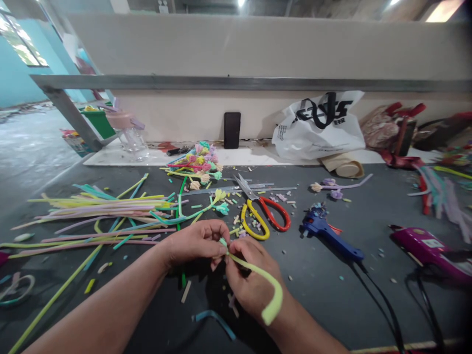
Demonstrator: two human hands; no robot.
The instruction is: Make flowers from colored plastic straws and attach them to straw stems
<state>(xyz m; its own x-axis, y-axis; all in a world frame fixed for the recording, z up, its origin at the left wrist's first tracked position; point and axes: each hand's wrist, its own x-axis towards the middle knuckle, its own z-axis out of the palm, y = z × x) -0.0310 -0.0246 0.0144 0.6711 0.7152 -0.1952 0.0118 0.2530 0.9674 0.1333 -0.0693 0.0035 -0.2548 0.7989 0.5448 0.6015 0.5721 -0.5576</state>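
Pale yellow fuzzy stem [273, 292] in your fingers: above the near part of the black worktop [320, 309], your left hand [201, 241] pinches a small mint-green fuzzy piece [223, 242] at one end, its grip narrow, while your right hand [254, 275] closes on the stem just beside it, the free end curling over your right wrist. Beyond your hands lie steel scissors with one red and one yellow handle [254, 199], among scattered pastel clippings [236, 231]. To your left spreads a loose bundle of pastel fuzzy stems [110, 204]; farther back sits a heap of multicoloured fuzzy flowers [201, 160]. A blue glue gun [328, 233] and a magenta glue gun [429, 246] rest on your right, and a black phone [232, 131] stands upright behind.
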